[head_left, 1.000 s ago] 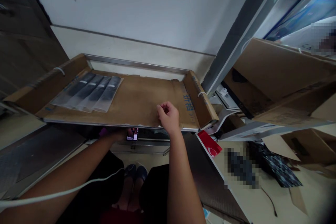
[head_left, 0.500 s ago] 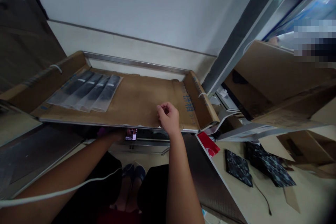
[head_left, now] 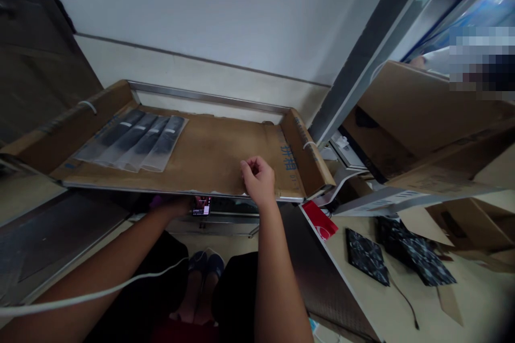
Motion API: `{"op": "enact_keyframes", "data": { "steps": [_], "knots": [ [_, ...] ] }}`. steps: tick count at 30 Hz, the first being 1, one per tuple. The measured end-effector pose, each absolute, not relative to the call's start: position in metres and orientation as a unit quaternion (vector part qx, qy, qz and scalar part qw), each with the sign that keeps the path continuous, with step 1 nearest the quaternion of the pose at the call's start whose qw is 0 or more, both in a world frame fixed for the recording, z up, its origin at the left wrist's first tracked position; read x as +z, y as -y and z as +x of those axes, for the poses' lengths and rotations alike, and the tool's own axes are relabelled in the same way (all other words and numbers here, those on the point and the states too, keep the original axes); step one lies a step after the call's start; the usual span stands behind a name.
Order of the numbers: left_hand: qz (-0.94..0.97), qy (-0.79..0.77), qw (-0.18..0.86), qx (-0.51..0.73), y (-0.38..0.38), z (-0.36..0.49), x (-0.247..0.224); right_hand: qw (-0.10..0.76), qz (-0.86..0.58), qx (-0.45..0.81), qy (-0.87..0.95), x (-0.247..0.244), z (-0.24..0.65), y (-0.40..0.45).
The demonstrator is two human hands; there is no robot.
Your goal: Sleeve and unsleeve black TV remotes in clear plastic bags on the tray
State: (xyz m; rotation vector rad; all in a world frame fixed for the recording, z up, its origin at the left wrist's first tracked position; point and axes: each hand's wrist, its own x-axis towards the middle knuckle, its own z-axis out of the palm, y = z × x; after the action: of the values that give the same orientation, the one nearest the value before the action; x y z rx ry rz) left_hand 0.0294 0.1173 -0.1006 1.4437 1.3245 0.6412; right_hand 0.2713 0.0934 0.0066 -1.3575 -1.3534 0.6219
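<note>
My right hand rests on the cardboard-lined shelf near its front edge, fingers curled in, with nothing visible in them. Below that edge, my left hand is mostly hidden under the shelf, beside a phone with a lit screen. The phone seems to be in that hand, but the fingers are out of sight. Several dark items in frosted plastic sleeves lie side by side on the shelf's left part, each with a small white band.
Cardboard side walls edge the shelf. At the right stand a large open carton and a grey post. Dark patterned pieces and a red packet lie lower right. A white cable crosses my left arm. Part of a person shows upper right.
</note>
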Motion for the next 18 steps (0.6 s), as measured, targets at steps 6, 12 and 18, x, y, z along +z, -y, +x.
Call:
{"op": "enact_keyframes", "data": {
  "steps": [6, 12, 18],
  "knots": [
    [0.717, -0.583, 0.347, 0.162, -0.051, 0.007, -0.065, 0.562, -0.571, 0.229, 0.553, 0.012, 0.27, -0.09],
    [0.731, -0.581, 0.229, 0.276, -0.006, -0.032, 0.001, 0.569, -0.578, 0.195, 0.551, 0.011, 0.267, -0.09],
    [0.765, -0.579, 0.004, 0.283, -0.117, -0.054, 0.087, 0.519, -0.628, 0.197, 0.546, 0.013, 0.264, -0.093]
  ]
}}
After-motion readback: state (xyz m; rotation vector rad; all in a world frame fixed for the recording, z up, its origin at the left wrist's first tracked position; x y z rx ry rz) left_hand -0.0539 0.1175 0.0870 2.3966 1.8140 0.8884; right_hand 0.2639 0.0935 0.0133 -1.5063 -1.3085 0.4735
